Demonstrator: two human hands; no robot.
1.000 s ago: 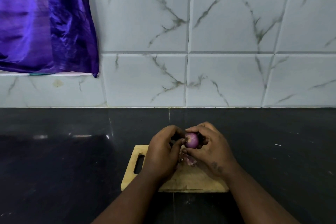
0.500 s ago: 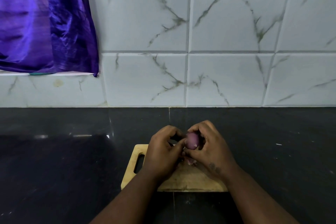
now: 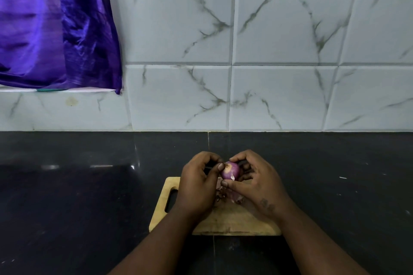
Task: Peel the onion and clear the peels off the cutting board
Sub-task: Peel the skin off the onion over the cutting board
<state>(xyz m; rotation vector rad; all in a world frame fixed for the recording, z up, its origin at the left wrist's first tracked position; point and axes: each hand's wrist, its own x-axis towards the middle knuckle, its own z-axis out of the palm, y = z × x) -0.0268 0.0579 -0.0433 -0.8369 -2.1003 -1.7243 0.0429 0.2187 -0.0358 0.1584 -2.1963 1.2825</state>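
Note:
A small purple onion (image 3: 230,170) is held just above the far edge of a wooden cutting board (image 3: 225,222). My right hand (image 3: 257,182) curls round it from the right, thumb under it. My left hand (image 3: 197,183) is at its left side, with the thumb tip pinching at the pale root end. A small flap of skin hangs from the onion's lower side. Loose purple peels (image 3: 230,196) lie on the board under my hands, partly hidden.
The board, with a handle slot (image 3: 171,200) at its left, lies on a black stone counter (image 3: 78,196). A white marble-tiled wall (image 3: 245,73) rises behind. A purple cloth (image 3: 55,24) hangs at the upper left. A few pale specks dot the counter to the right.
The onion has been turned between my fingers, so its pale root end faces up and left. My left thumb has moved onto that end. Both hands stay over the board.

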